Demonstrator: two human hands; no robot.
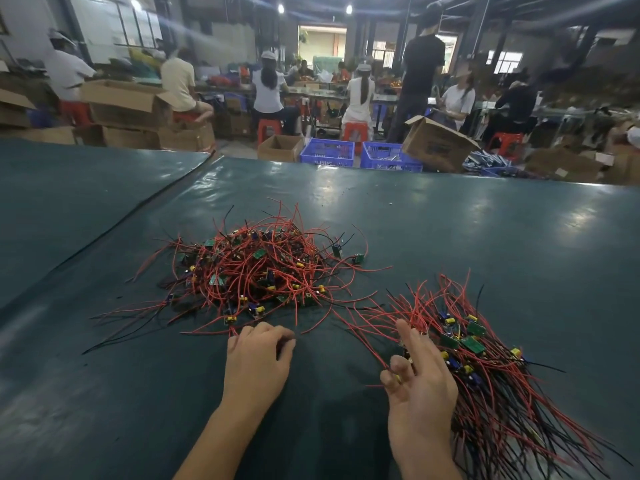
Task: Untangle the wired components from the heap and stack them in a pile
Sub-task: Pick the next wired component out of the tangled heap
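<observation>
While the left hand (258, 358) sits knuckles-up at the near fringe of the heap (256, 271), its fingers are curled down toward the table (450, 216), and red wire ends run in under its little-finger side. Whether it actually grips one of them I cannot tell, as the fingertips are blurred. The heap is a tangled mound of red and black wires with small green boards and yellow parts, lying in the middle of the dark green table just beyond that hand. The right hand (419, 386) rests on the left edge of the pile (491, 375), where components lie with their wires fanned roughly the same way, toward the near right corner. Its index finger points straight out, while thumb and bent fingers pinch a wired component (398, 377), of which only a yellow speck shows. Heap and pile lie near each other, with a few stray wires reaching between them. Beyond the table's far edge stand blue crates (327, 152) and open cardboard boxes (438, 143).
</observation>
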